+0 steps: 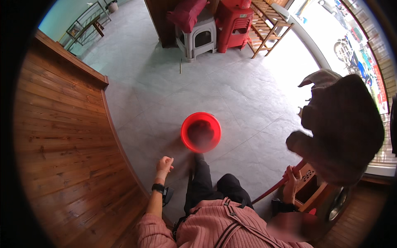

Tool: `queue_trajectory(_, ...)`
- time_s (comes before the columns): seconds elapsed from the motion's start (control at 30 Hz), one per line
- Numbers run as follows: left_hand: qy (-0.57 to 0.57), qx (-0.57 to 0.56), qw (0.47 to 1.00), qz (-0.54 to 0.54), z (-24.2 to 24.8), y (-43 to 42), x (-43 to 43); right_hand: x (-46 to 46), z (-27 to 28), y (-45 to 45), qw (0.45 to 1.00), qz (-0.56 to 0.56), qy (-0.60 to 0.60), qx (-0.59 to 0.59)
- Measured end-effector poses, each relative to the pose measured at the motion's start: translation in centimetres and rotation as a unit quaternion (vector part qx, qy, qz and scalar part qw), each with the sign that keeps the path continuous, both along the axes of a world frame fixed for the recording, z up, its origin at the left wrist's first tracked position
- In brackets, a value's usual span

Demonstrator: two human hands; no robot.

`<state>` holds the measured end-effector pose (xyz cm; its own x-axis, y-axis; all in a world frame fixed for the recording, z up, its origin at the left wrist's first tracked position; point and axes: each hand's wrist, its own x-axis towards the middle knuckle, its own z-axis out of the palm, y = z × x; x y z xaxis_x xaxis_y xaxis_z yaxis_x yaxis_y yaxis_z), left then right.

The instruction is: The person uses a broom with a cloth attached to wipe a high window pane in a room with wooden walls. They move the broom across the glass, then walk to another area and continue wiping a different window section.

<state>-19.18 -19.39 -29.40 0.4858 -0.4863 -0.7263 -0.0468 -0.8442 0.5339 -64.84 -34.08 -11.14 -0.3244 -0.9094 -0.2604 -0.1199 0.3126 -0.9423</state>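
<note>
My right hand grips the red pole of a mop. The dark cloth mop head is raised at the right, close to the camera, and one end of it looks pale grey. My left hand hangs at the left with its fingers curled in and nothing seen in them; its wrist wears a black band. On the floor in front of my feet stands a red plastic bucket. Something dark fills its bottom, too blurred to name. Neither hand touches the bucket.
Grey tile floor spreads ahead. A wood-panelled counter borders the left. Farther off are a grey plastic stool, stacked red stools, a wooden slatted rack and a thin stick. A wooden box stands at the right.
</note>
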Motion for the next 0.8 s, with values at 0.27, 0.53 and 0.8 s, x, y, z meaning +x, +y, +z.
queue_trajectory(0.27, -0.041, 0.074, 0.978, -0.189, -15.4, -9.6, 0.0, 3.7, -4.8, -5.8, 0.998, -0.044, 0.033, 0.016)
queue_trajectory(0.53, -0.128, -0.111, 0.917, -0.361, -28.4, -29.9, -5.7, 2.1, -14.7, -12.7, 0.988, -0.106, -0.052, 0.101)
queue_trajectory(0.8, -0.168, 0.005, 0.835, -0.524, -46.3, -40.4, -9.2, -1.3, -19.0, -14.8, 0.963, -0.178, -0.056, 0.196)
